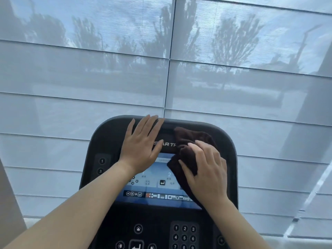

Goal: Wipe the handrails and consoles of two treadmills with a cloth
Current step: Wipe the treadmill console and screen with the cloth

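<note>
Mid-wipe on the treadmill console right now. Dark brown cloth bunched up over the top right of the lit touchscreen, reaching up toward the console's upper edge and covering part of the brand lettering. Right hand pressed down on the cloth, fingers curled over the folds, gripping it against the panel. Left hand flat and open, holding nothing, palm resting on the upper left of the console with fingertips at the top rim, probably just bracing.

Progress-wise, looks like early-to-middle going. Only one console in view, and the cloth sits on the upper screen area, so the lower half with the number keypad and the home button likely remains to be covered. No handrails visible at all from this angle, no second treadmill either, so can't tell whether any of that is done. Sheer window blinds straight ahead, tree shadows behind them.
</note>
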Available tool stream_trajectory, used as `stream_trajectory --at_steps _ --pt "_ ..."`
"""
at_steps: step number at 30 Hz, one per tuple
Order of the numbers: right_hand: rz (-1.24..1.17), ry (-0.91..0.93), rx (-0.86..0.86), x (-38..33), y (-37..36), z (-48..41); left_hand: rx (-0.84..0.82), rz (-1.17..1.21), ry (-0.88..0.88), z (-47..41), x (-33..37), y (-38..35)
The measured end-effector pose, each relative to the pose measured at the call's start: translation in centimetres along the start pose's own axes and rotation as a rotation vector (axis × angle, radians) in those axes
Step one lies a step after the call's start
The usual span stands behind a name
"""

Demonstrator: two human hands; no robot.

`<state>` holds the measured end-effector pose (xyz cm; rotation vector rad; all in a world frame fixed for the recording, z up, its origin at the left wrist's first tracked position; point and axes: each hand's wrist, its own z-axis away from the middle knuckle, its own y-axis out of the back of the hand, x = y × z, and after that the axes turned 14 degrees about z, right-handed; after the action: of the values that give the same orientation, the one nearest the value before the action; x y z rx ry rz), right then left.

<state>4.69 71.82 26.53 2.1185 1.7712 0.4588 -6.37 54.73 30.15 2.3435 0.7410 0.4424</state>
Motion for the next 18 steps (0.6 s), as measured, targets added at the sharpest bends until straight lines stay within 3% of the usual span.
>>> stream_trajectory --at_steps 6,12,18 --pt "-0.040 -0.040 -0.005 0.5 -0.3 -5.2 0.022 -0.010 -0.004 0.1 0.0 -0.1" --pt "0.013 0.000 0.067 0.5 -0.5 -0.8 0.024 -0.014 0.005 0.1 0.3 -0.1" --pt "-0.046 -0.045 0.023 1.2 -0.3 -5.1 0.012 -0.028 0.013 0.2 0.4 0.0"
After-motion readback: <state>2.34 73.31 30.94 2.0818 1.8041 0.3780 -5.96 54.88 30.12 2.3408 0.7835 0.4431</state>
